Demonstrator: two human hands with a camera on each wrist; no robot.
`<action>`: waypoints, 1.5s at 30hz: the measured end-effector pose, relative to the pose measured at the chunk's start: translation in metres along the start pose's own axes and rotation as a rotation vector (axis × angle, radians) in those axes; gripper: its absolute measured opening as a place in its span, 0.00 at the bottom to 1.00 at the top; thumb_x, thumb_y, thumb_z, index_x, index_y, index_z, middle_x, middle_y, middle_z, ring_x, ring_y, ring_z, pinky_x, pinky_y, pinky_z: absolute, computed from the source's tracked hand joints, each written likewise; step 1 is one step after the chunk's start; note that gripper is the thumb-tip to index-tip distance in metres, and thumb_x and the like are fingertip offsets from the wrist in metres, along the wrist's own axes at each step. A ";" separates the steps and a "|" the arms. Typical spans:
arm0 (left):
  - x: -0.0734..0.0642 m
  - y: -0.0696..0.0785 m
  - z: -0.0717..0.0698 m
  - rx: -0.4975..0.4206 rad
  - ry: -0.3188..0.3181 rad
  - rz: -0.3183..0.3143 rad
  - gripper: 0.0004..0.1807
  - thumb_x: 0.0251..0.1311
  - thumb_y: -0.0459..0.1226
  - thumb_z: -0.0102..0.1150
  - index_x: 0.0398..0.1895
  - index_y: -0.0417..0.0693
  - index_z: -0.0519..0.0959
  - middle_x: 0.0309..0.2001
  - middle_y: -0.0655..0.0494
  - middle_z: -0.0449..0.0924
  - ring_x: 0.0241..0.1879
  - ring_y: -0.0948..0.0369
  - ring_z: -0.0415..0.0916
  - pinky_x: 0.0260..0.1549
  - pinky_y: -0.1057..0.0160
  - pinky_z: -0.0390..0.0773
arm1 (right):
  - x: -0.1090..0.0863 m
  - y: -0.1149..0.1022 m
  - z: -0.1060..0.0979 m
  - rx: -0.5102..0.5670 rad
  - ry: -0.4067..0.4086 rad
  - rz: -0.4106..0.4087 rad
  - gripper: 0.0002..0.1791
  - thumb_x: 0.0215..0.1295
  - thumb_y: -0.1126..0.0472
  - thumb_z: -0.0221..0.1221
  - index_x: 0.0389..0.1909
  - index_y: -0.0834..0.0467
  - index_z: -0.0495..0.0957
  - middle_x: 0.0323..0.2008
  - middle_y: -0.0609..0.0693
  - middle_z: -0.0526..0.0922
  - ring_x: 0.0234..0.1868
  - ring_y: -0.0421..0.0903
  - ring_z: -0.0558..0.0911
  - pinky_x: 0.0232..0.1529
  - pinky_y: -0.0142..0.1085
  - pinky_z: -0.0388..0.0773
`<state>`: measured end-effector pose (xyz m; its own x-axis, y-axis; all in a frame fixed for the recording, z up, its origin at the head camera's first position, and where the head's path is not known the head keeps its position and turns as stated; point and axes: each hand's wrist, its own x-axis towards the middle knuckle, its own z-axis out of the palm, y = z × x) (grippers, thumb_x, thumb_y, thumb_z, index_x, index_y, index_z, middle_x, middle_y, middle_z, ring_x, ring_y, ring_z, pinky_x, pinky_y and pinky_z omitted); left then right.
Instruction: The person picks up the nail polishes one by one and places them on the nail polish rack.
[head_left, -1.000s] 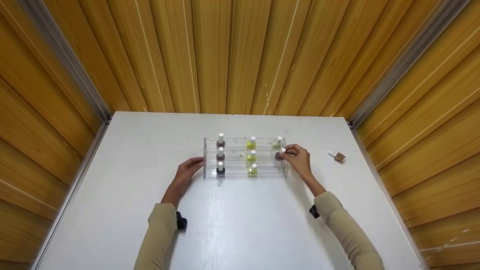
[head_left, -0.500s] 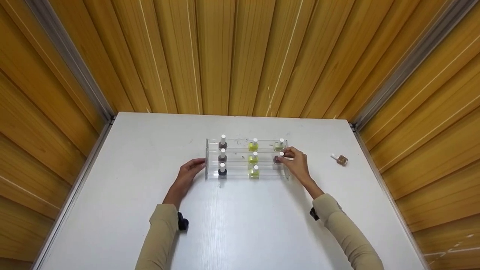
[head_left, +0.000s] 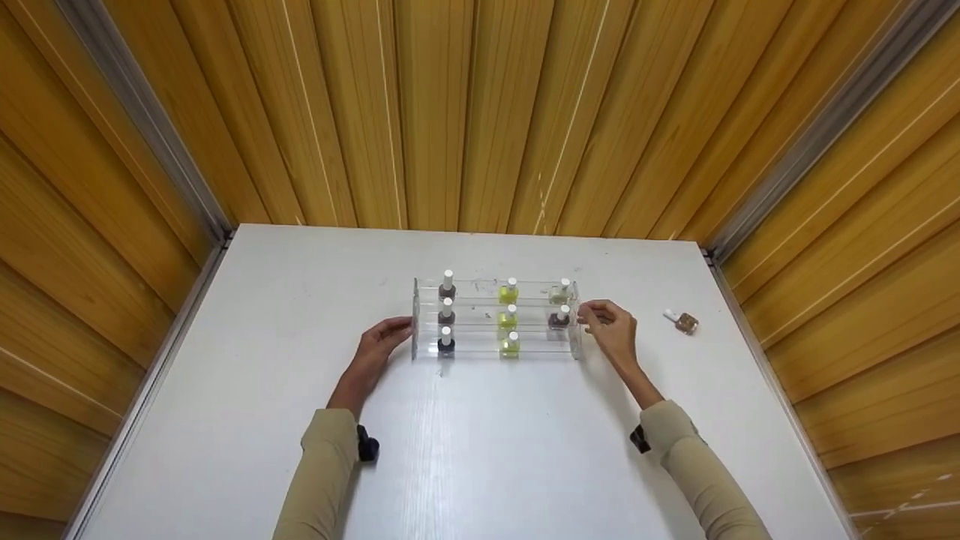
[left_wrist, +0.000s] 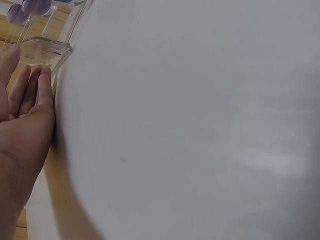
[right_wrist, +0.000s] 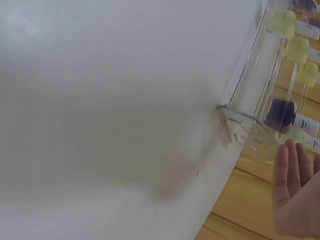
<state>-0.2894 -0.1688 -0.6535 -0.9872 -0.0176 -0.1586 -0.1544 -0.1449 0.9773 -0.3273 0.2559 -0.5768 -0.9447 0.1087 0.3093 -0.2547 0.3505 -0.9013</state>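
Note:
A clear tiered rack (head_left: 476, 350) stands on the table with nail polish bottles upright on its three tiers. My left hand (head_left: 379, 345) touches the rack's left end panel with fairly straight fingers. Beside the right end panel is my right hand (head_left: 615, 331), holding nothing; its extended fingers (right_wrist: 281, 170) are close to the panel, and I cannot tell if they touch it. Just inside that panel, a dark nail polish bottle (head_left: 559, 320) sits on the middle tier. A pale nail polish bottle (head_left: 560, 293) stands behind it, on the back tier.
Dark nail polish bottles (head_left: 446, 315) form the rack's left column, yellow-green ones (head_left: 508, 321) the middle column. A brown nail polish bottle (head_left: 686, 323) lies on its side on the white table (head_left: 480, 450), right of the rack. Wood-patterned walls (head_left: 480, 112) surround the table.
My right hand has let go of the dark nail polish bottle, left standing on the middle tier, and moved right, outside the end panel. My left hand stays at the rack's left end.

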 end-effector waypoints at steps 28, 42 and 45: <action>0.001 -0.002 -0.001 0.052 0.027 0.014 0.22 0.67 0.38 0.66 0.62 0.40 0.79 0.63 0.43 0.79 0.67 0.53 0.73 0.74 0.51 0.66 | 0.057 0.098 -0.144 -0.442 -0.109 0.514 0.35 0.79 0.50 0.47 0.78 0.64 0.55 0.74 0.70 0.61 0.76 0.71 0.51 0.74 0.69 0.44; 0.003 -0.003 0.000 0.024 0.014 0.020 0.22 0.67 0.36 0.66 0.62 0.38 0.78 0.63 0.42 0.79 0.64 0.56 0.75 0.71 0.55 0.68 | 0.044 0.105 -0.136 -0.529 0.030 0.429 0.26 0.74 0.56 0.54 0.62 0.71 0.76 0.57 0.71 0.81 0.57 0.65 0.80 0.51 0.48 0.79; 0.003 -0.003 -0.001 0.023 0.004 0.013 0.23 0.67 0.38 0.66 0.62 0.39 0.78 0.64 0.42 0.79 0.66 0.53 0.73 0.73 0.53 0.67 | 0.040 0.106 -0.136 -0.559 0.033 0.445 0.26 0.72 0.55 0.53 0.60 0.71 0.78 0.54 0.70 0.82 0.53 0.64 0.81 0.43 0.43 0.78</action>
<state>-0.2916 -0.1693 -0.6572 -0.9889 -0.0229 -0.1465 -0.1427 -0.1222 0.9822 -0.3636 0.4239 -0.6183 -0.9255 0.3771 -0.0349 0.3058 0.6899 -0.6561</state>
